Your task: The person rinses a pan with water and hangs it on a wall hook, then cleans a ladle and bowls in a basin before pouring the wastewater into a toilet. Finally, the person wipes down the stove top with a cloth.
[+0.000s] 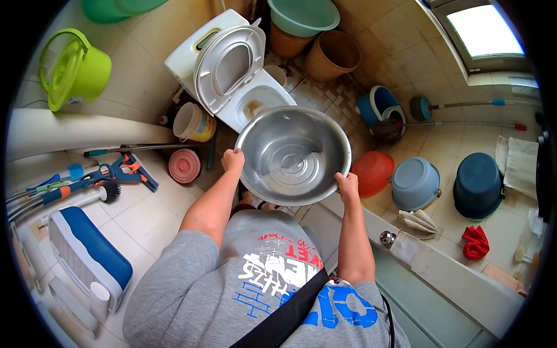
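Observation:
A wide metal basin is held up in front of my body, close to the toilet. My left hand is closed on its left rim. On the right rim, my right hand grips it in the same way. Inside the basin there appears to be a little clear water, with light reflecting near the bottom. Just beyond the basin stands the white toilet with its lid and seat raised, and the basin's far rim overlaps the front of the bowl.
Left of the toilet are a paint bucket and a pink round lid. Pots and a green basin stand behind. A red basin, grey-blue bucket and dark blue bucket line the right. Brushes and a squeegee hang left.

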Demonstrator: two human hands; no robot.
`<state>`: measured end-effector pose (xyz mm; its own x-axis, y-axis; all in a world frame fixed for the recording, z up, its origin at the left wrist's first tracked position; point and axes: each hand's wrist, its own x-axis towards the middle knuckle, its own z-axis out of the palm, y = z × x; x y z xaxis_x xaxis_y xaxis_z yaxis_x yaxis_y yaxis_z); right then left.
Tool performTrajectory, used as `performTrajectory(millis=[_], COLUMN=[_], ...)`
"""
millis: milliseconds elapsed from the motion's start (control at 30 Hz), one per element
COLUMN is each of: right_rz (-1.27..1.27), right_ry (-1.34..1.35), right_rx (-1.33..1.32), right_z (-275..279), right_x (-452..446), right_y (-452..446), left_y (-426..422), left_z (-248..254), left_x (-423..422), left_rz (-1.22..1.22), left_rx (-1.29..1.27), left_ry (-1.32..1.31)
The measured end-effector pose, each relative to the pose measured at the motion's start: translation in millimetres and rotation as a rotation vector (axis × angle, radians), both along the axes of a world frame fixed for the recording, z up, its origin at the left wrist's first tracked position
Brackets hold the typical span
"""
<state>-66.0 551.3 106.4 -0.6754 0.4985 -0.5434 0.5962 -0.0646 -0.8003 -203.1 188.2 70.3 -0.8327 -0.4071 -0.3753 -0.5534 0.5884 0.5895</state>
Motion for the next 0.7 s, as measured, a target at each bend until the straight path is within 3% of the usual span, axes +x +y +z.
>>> performTrajectory(millis=[700], right_rz=[0.081], right_ry=[-0.110], right_rx=[0.131], right_z=[35], right_x=[-31], right_y=[15], left_y=[6], left_z=[-22], left_x=[-1], left_rz=[0.052], left_rx=[0.077], left_ry=[-0.187])
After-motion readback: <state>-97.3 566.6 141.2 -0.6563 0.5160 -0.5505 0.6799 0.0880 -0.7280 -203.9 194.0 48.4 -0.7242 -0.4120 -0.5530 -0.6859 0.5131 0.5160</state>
